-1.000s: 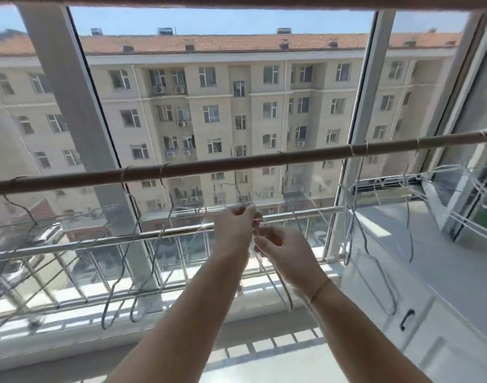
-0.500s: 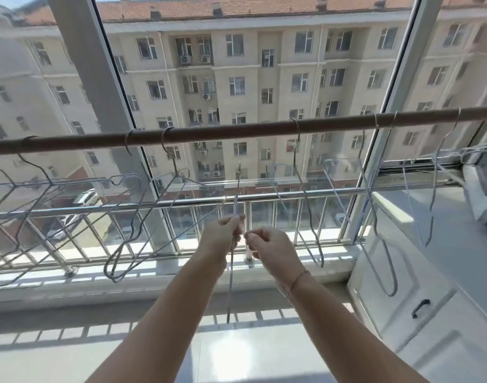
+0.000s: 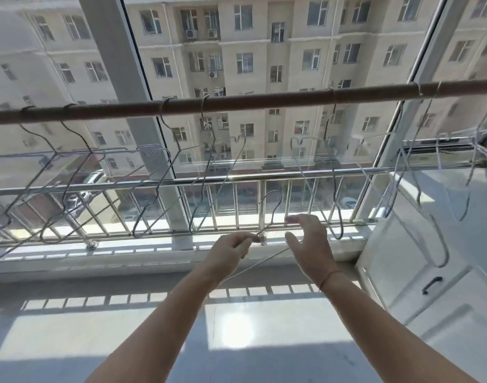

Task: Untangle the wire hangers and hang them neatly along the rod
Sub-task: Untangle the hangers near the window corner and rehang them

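One wire hanger (image 3: pixel 267 217) is now free in the hands, below the rod (image 3: pixel 264 102) and not on it; half a second ago both hands were pinched close together on a hanger that stood almost vertical, and now the hands are apart and the hanger lies tilted, its hook up in front of the steel railing (image 3: pixel 153 186). The left hand (image 3: pixel 231 248) holds the neck of this hanger in a narrow pinch between thumb and fingers; the right hand (image 3: pixel 308 244) is wide, the fingers spread and curved, and it grips nothing that I can see, though one thin wire of the hanger passes just beside its palm. The camera has also tipped downward; the rod sits lower in the view than before, and more of the sunlit floor (image 3: pixel 236 327) shows.

Several hangers already hang on the rod; those on the left (image 3: pixel 79 175) overlap each other at their shoulders, and more hang at the far right (image 3: pixel 430 205) near the white cabinet (image 3: pixel 430 299). I judge that the hanger in the hand is now separated from the others; the next step would be to lift its hook to a free part of the rod, perhaps the gap in the middle. The overlapping group on the left probably needs spacing too.
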Tool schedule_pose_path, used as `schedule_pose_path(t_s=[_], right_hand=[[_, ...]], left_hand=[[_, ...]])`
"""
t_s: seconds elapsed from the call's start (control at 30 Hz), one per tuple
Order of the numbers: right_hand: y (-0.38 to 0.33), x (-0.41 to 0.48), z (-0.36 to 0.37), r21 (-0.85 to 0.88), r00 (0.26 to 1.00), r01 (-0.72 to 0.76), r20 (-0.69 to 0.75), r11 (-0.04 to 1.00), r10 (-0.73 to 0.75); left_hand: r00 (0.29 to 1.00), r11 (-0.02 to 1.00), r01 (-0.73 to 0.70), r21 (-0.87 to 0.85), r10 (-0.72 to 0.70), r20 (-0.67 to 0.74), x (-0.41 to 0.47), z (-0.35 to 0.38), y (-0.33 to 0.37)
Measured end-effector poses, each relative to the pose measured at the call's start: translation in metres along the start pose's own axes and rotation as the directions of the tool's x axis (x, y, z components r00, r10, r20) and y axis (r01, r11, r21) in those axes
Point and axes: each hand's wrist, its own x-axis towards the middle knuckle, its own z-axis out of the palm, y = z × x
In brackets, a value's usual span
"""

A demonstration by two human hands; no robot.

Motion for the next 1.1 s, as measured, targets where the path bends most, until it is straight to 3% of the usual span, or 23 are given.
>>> schedule_pose_path(t_s=[0.17, 0.37, 0.53, 0.63, 0.7, 0.77, 0.93, 1.1], right_hand=[[0.019, -0.017, -0.012, -0.144, 0.999, -0.021, 0.045, 0.989, 0.028], [0.036, -0.031, -0.03, -0.361, 0.988, -0.14, 0.006, 0.922, 0.152], [0.035, -0.048, -0.043, -0.115, 0.957, -0.233, 0.152, 0.966, 0.249], [0.03, -0.06, -0.043, 0.066, 0.939, -0.325, 0.145, 0.944, 0.313], [0.021, -0.068, -0.038, 0.176, 0.924, -0.375, 0.146, 0.91, 0.352], [0.01, -0.075, -0.032, 0.249, 0.91, -0.411, 0.175, 0.877, 0.377], [-0.024, -0.082, -0.019, 0.383, 0.891, -0.455, 0.181, 0.804, 0.418], [-0.059, -0.072, -0.019, 0.543, 0.906, -0.418, 0.196, 0.729, 0.374]], left_hand=[[0.992, 0.998, -0.019, 0.066, 0.011, 0.125, -0.001, -0.004, -0.01], [0.983, 0.986, -0.105, 0.129, 0.083, 0.162, 0.004, 0.002, -0.01], [0.967, 0.932, -0.255, 0.257, 0.249, 0.056, 0.02, 0.013, -0.014], [0.937, 0.918, -0.223, 0.328, 0.295, -0.188, 0.02, 0.024, -0.014], [0.883, 0.956, -0.168, 0.24, 0.254, -0.394, 0.009, 0.035, -0.008], [0.873, 0.984, -0.164, 0.072, 0.179, -0.453, -0.004, 0.046, 0.0], [0.963, 0.928, -0.029, -0.37, -0.073, -0.258, -0.023, 0.061, 0.022], [0.98, 0.884, -0.026, -0.468, -0.071, -0.187, -0.027, 0.052, 0.052]])
